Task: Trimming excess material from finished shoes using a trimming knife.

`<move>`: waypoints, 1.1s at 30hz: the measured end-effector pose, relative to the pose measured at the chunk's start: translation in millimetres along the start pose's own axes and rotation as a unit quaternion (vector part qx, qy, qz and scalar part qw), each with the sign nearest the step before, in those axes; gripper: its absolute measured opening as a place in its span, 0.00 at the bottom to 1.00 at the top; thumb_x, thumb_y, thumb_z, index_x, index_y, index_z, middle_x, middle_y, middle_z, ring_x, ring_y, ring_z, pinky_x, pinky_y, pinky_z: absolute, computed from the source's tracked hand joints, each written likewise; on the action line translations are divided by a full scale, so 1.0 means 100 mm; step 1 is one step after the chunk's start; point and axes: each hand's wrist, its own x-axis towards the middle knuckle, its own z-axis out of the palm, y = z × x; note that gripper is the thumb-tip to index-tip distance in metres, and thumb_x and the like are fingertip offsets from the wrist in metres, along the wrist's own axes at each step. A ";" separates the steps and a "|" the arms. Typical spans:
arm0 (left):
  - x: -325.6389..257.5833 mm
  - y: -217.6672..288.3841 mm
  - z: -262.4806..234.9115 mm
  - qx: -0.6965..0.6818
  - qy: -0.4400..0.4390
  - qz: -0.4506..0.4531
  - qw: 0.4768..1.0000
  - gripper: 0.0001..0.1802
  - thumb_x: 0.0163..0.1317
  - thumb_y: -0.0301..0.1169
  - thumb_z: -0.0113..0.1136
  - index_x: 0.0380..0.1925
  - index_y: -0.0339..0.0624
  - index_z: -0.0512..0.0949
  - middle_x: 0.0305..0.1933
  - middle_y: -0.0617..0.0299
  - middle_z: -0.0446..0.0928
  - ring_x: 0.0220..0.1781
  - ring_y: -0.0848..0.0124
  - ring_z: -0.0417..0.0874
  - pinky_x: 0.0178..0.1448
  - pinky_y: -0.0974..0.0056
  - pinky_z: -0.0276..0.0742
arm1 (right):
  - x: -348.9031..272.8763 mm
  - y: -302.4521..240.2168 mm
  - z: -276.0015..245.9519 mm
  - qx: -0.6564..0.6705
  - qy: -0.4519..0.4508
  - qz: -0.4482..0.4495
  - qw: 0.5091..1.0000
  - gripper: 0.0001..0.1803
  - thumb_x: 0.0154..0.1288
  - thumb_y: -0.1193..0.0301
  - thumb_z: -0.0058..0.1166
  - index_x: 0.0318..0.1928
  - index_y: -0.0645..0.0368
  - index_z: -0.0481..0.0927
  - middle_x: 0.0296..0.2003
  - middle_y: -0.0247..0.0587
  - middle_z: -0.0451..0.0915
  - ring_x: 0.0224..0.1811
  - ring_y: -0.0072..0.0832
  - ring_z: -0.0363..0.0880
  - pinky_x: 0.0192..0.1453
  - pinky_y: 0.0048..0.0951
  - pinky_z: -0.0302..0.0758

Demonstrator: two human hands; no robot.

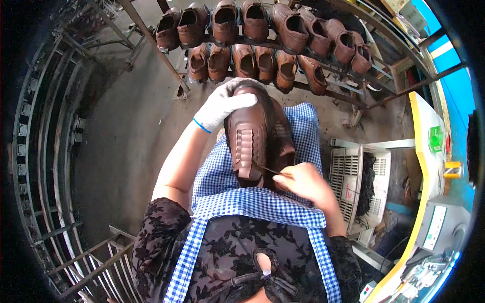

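Shoe [251,118]: it is brown and sits in the middle of the frame, over the person's lap, with a row of bands down its top. The left hand [228,105] wears a white glove with a blue edge. It holds the upper end of the shoe, with the thumb lying across the top; some of its other fingers are hidden behind. The right hand [307,182] is bare and a bit blurry. Its fingers are curled in and pinch a thin tool [269,171]. The tool points left, and its tip is at the side of the bands, near their lower end. I cannot tell if the tip goes in.

A second shoe [284,139] is just to the right, partly behind the first. A blue and white checked apron [257,204] is under them. At the top of the frame, a rack [169,70] has two rows of brown shoes. To the right is a white crate [345,189] with dark cords [368,179].
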 end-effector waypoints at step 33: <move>0.04 0.62 0.58 0.269 -0.321 0.110 0.901 0.23 0.49 0.41 0.73 0.42 0.39 0.81 0.37 0.49 0.82 0.39 0.55 0.84 0.44 0.61 0.78 | 0.39 -0.43 -1.27 -0.222 0.080 -0.373 0.897 0.12 0.47 0.69 0.63 0.30 0.59 0.74 0.27 0.39 0.73 0.24 0.37 0.79 0.26 0.34 0.76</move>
